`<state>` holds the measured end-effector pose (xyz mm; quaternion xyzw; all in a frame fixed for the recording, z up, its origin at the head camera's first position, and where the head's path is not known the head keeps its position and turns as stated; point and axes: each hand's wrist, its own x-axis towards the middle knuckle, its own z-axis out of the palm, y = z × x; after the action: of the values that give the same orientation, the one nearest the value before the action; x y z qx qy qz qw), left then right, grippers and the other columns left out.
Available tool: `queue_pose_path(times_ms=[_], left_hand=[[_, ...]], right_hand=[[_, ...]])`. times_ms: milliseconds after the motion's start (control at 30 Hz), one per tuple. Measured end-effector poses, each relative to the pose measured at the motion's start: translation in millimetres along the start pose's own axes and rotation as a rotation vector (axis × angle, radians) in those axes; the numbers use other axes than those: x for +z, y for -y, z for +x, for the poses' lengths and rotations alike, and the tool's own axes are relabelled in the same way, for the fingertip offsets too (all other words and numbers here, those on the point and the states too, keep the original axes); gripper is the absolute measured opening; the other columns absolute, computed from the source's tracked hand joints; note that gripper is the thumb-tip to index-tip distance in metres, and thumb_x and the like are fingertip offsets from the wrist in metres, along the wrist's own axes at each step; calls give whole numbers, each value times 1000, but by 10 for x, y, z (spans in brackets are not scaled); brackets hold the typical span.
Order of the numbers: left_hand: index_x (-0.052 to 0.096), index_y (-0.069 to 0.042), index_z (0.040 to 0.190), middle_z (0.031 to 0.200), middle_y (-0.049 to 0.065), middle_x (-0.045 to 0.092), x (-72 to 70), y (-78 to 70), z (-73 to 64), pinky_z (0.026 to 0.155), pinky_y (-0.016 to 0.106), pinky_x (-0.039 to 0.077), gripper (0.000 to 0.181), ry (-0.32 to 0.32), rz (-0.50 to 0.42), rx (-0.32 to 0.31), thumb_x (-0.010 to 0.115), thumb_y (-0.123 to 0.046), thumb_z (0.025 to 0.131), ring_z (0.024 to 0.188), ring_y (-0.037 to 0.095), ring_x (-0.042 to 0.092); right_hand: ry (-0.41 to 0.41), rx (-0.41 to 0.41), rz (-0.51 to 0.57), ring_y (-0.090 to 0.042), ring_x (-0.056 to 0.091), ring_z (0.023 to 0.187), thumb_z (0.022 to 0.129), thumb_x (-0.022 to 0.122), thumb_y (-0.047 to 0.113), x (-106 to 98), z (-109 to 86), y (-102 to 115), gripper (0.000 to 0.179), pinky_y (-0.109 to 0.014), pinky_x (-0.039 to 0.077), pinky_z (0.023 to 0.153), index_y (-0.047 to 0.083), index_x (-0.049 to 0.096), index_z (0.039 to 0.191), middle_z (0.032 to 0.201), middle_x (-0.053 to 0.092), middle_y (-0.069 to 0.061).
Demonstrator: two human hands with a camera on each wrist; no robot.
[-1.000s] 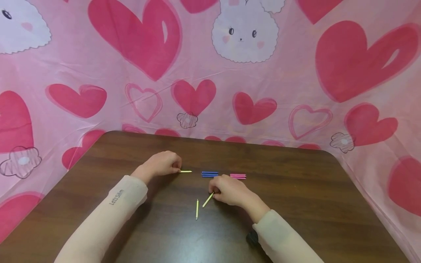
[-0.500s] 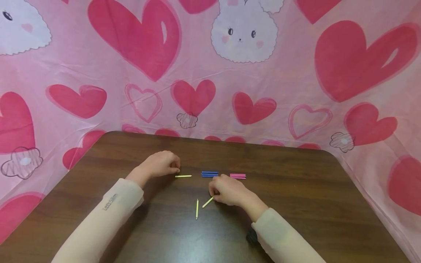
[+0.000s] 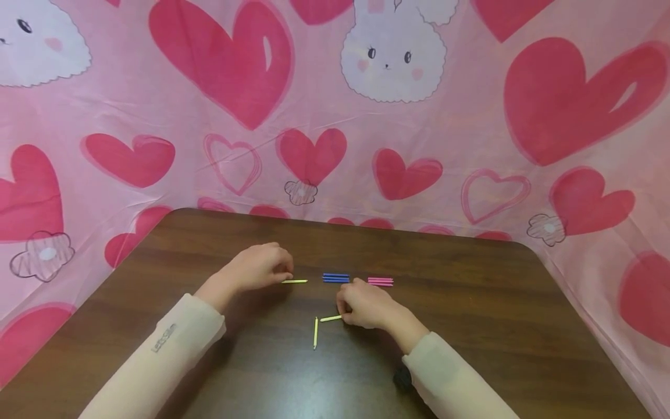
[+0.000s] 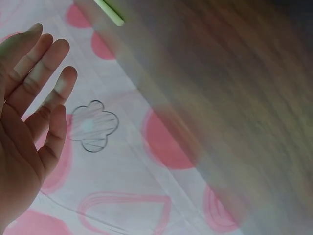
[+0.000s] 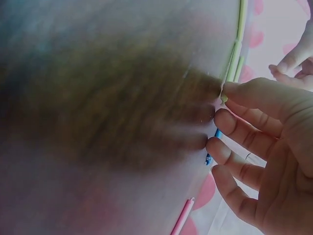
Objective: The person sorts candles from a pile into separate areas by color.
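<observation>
My right hand (image 3: 366, 305) pinches the right end of a thin yellow stick (image 3: 330, 318) between thumb and index finger, with the stick lying nearly level. Its left end comes close to the top of an upright yellow stick (image 3: 316, 333). Farther back, my left hand (image 3: 264, 267) is over the left end of another yellow stick (image 3: 299, 281). The left wrist view shows that hand's fingers (image 4: 58, 88) relaxed and apart from the yellow stick (image 4: 110, 12). Beyond my right hand, several blue sticks (image 3: 335, 278) lie side by side.
Several pink sticks (image 3: 380, 281) lie in a row right of the blue ones. A dark object (image 3: 402, 377) shows beside my right sleeve. The brown wooden table (image 3: 471, 326) ends at a pink cloth (image 3: 419, 122) printed with hearts.
The stick in my right hand has turned from slanting to almost level. The back yellow stick has come slightly nearer; my left hand drew off it, then came back over its end.
</observation>
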<state>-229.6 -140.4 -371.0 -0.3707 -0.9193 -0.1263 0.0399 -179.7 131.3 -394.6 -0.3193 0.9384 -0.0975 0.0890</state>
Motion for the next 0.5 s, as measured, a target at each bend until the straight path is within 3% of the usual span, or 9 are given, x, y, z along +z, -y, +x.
queue_pose_path(times_ms=[500], left_hand=[[74, -21, 89, 86, -10, 69, 9, -189, -46, 72, 29, 52, 5, -19, -16, 63, 75, -25, 86, 81, 9, 56]], right_hand=[[9, -45, 80, -9, 45, 74, 84, 71, 12, -29, -111, -90, 19, -24, 39, 66, 20, 61, 71, 72, 52, 10]])
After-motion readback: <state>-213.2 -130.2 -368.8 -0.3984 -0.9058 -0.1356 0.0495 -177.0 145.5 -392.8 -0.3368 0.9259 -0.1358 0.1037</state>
